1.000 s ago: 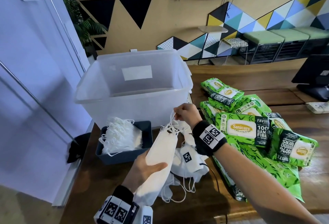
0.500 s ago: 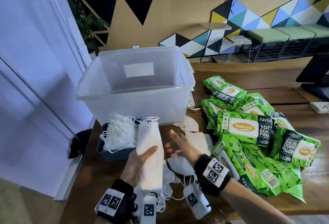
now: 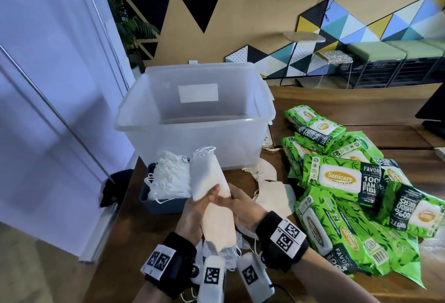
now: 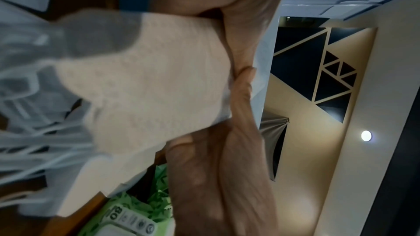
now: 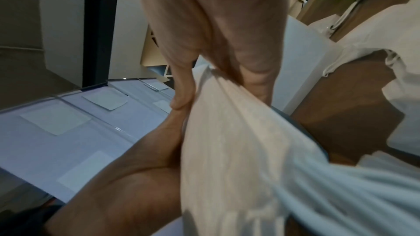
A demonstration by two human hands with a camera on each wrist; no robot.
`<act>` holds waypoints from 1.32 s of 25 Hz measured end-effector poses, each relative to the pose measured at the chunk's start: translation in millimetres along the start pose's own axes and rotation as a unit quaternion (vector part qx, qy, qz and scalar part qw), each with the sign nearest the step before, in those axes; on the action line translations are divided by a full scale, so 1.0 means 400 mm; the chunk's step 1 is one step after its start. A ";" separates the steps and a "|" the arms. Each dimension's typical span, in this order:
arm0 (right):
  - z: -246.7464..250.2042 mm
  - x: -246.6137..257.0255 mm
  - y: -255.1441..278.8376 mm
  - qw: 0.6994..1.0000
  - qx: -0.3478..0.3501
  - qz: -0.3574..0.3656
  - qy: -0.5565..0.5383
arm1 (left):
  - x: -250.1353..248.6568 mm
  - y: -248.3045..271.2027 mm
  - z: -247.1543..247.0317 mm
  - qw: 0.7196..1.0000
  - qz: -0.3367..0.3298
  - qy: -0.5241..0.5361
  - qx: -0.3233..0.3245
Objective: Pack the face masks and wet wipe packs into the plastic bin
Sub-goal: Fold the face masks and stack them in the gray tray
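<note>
Head view: a stack of face masks (image 3: pixel 212 196) is held above the bench (image 3: pixel 361 134), clamped between the left hand (image 3: pixel 192 216) and right hand (image 3: pixel 243 206), near the plastic bin (image 3: pixel 192 119), which appears empty. Loose masks (image 3: pixel 274 194) and green wet wipe packs (image 3: pixel 342 182) lie to the right; more masks fill a blue tray (image 3: pixel 163 204).

Left wrist view: fingers (image 4: pixel 240 96) are curled round the stack (image 4: pixel 147 78).

Right wrist view: the stack (image 5: pixel 238 141) is pinched by fingers (image 5: pixel 184 87).

The step is judged to be squaring the stack; a lift over the rim into the bin is called for next.
</note>
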State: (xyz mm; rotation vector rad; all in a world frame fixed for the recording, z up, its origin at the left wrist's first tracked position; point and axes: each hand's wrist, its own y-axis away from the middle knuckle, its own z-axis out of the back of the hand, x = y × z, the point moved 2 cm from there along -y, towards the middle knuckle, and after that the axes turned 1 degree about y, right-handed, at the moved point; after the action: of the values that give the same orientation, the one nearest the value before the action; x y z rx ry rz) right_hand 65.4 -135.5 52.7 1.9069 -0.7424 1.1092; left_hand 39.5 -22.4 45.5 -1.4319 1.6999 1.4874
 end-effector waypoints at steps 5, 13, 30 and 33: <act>-0.004 0.036 0.006 0.990 -0.030 0.075 0.112 | -0.037 0.018 -0.007 0.998 -0.027 0.001 0.062; 0.017 0.063 0.000 0.877 0.083 0.091 0.464 | -0.293 -0.053 0.337 0.938 -0.164 -0.288 -0.099; -0.134 -0.078 -0.123 0.572 -0.067 0.100 0.812 | -0.260 -0.312 0.336 0.856 -0.169 -0.471 0.128; -0.124 -0.103 -0.136 0.563 -0.086 0.139 0.810 | -0.263 -0.331 0.334 0.751 -0.130 -0.618 0.191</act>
State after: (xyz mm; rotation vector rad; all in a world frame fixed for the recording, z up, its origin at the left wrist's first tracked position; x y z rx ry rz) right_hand 68.5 -61.3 12.7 -0.0136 0.0330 2.1764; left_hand 157.6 157.7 37.2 -0.2057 0.7880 1.2793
